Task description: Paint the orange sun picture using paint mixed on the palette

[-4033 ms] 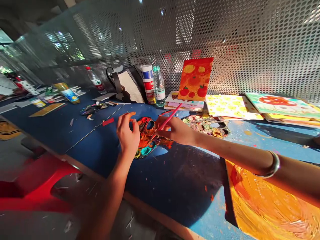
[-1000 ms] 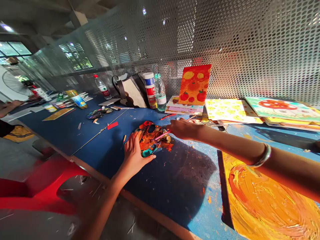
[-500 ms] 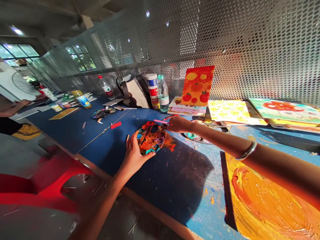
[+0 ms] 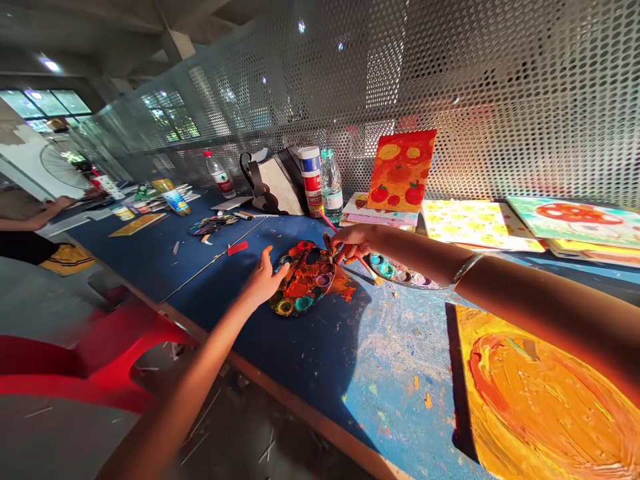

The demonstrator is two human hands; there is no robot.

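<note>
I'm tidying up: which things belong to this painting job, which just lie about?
In use:
pink brush, in right hand
orange-smeared palette, by left hand
probably swirled orange painting

Apparently lying about:
red-capped bottle
bag
red strip

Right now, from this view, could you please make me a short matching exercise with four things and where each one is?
1. Pink-handled brush
2. Silver bangle
3. Orange-smeared palette
4. Green-capped bottle

A. Beside the left hand
B. Upright near the perforated metal panel
C. Held in the right hand
D. Worn on the right arm

Pairs: 1-C, 2-D, 3-A, 4-B
</note>
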